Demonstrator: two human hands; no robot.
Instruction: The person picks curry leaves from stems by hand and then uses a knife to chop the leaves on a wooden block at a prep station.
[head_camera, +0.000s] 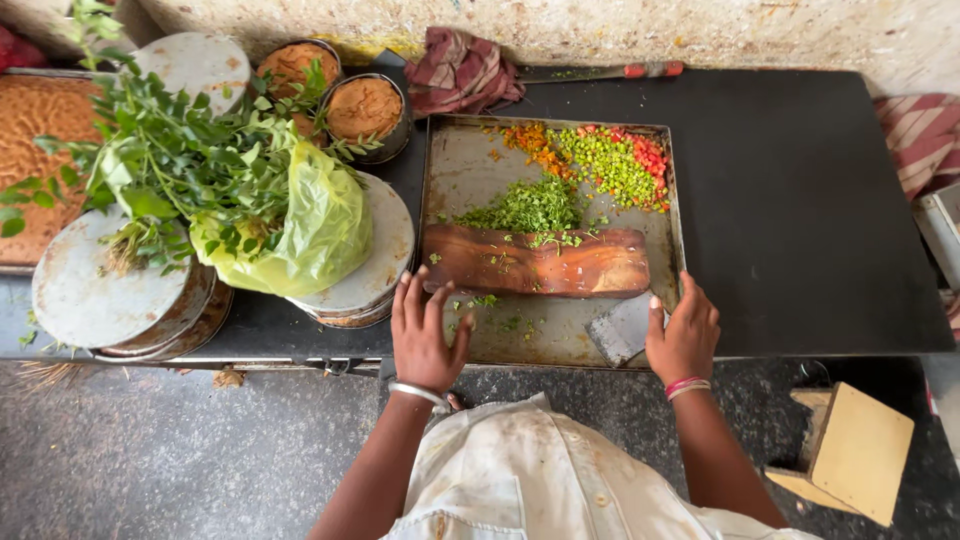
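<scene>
Steel, dull and scratched, formed the shallow tray (448, 190) in which a brown wooden board (560, 265) was laid crosswise. The left hand (425, 330) was spread flat at the board's near left corner, fingers apart and closed on nothing. The right hand (683, 338) was wrapped around the handle of a flat grey chopping blade (620, 328); the handle itself was hidden under the fingers, and only the blade's broad face could be seen, resting in the tray just in front of the board. How firmly it was gripped could not be made out. Chopped green herbs (528, 208) were heaped behind the board, with a few scraps scattered on it and in front of it. Diced green, orange and red vegetables (600, 160) were piled in the tray's far right corner.

To the left, a bunch of leafy sprigs (170, 165) partly wrapped in a pale green plastic bag (310, 225) lay over round metal lids (90, 295), so the containers beneath were largely covered. Two tins of brown powder (365, 108) were half screened by leaves. A checked cloth (460, 70) and a red-handled knife (600, 72) lay at the far edge of the black counter (800, 220). The worker's head was cut off by the frame's lower edge.
</scene>
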